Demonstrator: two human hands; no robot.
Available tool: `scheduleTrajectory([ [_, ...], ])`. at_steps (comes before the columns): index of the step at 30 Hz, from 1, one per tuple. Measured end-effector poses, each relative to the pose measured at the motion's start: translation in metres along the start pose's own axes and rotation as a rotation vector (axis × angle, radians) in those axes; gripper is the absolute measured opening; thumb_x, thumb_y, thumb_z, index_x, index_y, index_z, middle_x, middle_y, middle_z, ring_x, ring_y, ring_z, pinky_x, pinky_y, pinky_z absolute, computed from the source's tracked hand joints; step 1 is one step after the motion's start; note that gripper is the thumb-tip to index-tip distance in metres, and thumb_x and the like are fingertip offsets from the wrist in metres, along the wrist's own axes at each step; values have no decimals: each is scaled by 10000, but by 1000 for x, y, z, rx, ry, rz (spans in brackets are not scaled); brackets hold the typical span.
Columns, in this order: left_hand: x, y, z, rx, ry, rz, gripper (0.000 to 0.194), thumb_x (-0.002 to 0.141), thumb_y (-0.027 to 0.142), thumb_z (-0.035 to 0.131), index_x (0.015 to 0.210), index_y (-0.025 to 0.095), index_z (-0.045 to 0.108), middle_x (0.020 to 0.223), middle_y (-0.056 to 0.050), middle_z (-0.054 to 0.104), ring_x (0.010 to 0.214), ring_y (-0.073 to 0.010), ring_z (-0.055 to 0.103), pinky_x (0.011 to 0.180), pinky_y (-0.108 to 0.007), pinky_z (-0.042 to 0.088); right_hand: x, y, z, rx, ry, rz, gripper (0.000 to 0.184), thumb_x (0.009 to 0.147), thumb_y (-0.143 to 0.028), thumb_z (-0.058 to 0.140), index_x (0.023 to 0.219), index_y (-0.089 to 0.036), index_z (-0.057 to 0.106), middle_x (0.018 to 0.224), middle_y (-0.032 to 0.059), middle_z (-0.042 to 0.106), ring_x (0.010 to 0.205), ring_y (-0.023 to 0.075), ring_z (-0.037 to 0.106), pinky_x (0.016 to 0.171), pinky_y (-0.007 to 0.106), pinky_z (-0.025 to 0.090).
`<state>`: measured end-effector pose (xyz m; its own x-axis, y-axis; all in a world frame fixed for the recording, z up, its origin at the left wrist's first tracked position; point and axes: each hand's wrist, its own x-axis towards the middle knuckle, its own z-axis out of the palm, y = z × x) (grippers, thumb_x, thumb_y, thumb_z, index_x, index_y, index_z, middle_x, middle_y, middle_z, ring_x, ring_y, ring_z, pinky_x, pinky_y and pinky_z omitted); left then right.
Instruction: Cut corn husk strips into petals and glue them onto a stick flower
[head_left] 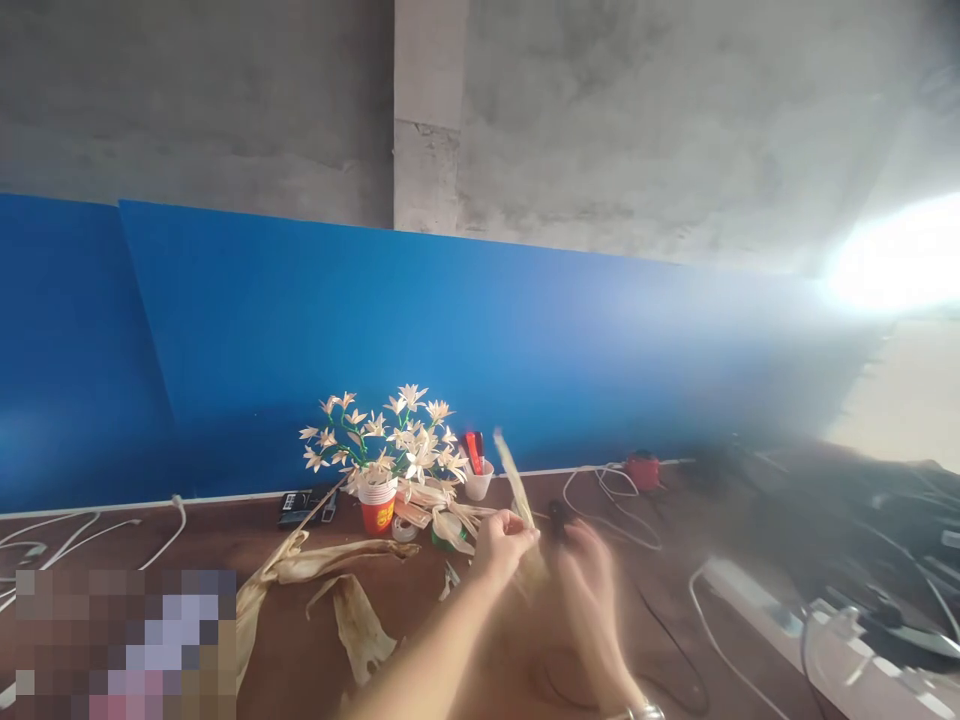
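Left hand (510,545): fingertips pinched on a pale dry husk strip (514,482), which sticks up above the fingers and runs on below them, lower end blurred. Right hand (589,565): just right of it, motion-blurred, black object (556,520) at the fingertips; can't tell what it is or how the fingers sit on it. Metal band (646,712) on right wrist. Beyond left hand, slightly left: white cup (478,486) with red-handled item (474,452). Farther left of left hand: red paper cup (379,513) holding pale husk flowers (412,440) on green stems; tape roll (405,529) beside the cup. Loose husk (364,622) on the brown table (292,640), left of left forearm. Right of right hand: white power strip (780,610). Beyond right hand: red box (643,470), white cable (611,518).
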<state>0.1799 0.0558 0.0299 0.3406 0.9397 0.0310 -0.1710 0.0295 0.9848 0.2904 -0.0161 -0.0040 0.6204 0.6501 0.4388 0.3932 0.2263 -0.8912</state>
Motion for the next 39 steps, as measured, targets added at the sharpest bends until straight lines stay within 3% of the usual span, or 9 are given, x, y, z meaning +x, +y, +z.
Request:
scheduleTrajectory([
  [4, 3, -4, 1, 19, -24, -15, 269, 536, 347, 801, 573, 176, 596, 520, 34, 558, 500, -115, 492, 520, -246, 387, 3, -27, 3, 187, -329, 174, 451, 700, -527, 665, 968, -168, 717, 966, 106, 721, 923, 302, 636, 765, 376, 504],
  [6, 1, -3, -5, 14, -51, -32, 272, 565, 384, 779, 604, 164, 624, 536, 16, 581, 497, -121, 500, 512, -253, 390, 2, -36, 6, 245, -427, 223, 453, 695, -536, 686, 922, -146, 725, 873, 104, 733, 834, 283, 650, 684, 343, 507],
  [11, -9, 5, -24, 1, -90, -48, 306, 564, 406, 788, 591, 163, 603, 533, 31, 565, 505, -106, 490, 509, -231, 362, -2, -38, 14, 290, -365, 254, 406, 608, -519, 772, 730, -139, 704, 705, 67, 698, 657, 208, 613, 576, 280, 466],
  [15, -13, 13, -34, -40, -158, -73, 351, 553, 436, 791, 588, 163, 573, 504, 52, 525, 492, -88, 453, 493, -217, 325, -6, -33, 20, 451, -420, 344, 338, 712, -495, 711, 773, -166, 666, 688, 27, 664, 602, 149, 572, 546, 245, 438],
  [18, -14, 17, -39, -88, -221, -113, 353, 557, 427, 789, 704, 156, 617, 584, 44, 566, 507, -87, 472, 495, -218, 328, -9, -32, 24, 541, -481, 367, 294, 775, -474, 661, 780, -181, 637, 677, 7, 643, 575, 125, 551, 540, 234, 428],
  [21, -15, 18, -42, -102, -241, -133, 359, 547, 376, 808, 774, 147, 649, 636, 31, 599, 524, -92, 489, 511, -227, 338, -10, -33, 26, 526, -481, 377, 303, 764, -478, 670, 779, -178, 636, 675, 8, 637, 568, 128, 550, 524, 234, 419],
  [28, -10, 16, -50, -168, -271, -179, 316, 521, 348, 847, 610, 146, 621, 541, 37, 579, 517, -92, 475, 541, -231, 331, -7, -38, 29, 571, -602, 394, 284, 706, -429, 748, 742, -165, 653, 647, 3, 622, 549, 117, 524, 509, 230, 398],
  [32, -10, 11, -55, -289, -354, -238, 326, 530, 365, 857, 627, 133, 650, 551, 29, 578, 515, -80, 473, 563, -228, 350, -4, -33, 31, 608, -648, 391, 251, 742, -412, 726, 756, -166, 676, 664, 14, 637, 587, 124, 550, 545, 235, 422],
  [39, -13, 3, -60, -452, -353, -257, 323, 531, 311, 882, 593, 87, 659, 524, 13, 564, 505, -53, 467, 544, -182, 370, -10, -19, 38, 757, -669, 473, 229, 757, -405, 709, 783, -182, 663, 679, 15, 641, 615, 145, 574, 593, 263, 450],
])
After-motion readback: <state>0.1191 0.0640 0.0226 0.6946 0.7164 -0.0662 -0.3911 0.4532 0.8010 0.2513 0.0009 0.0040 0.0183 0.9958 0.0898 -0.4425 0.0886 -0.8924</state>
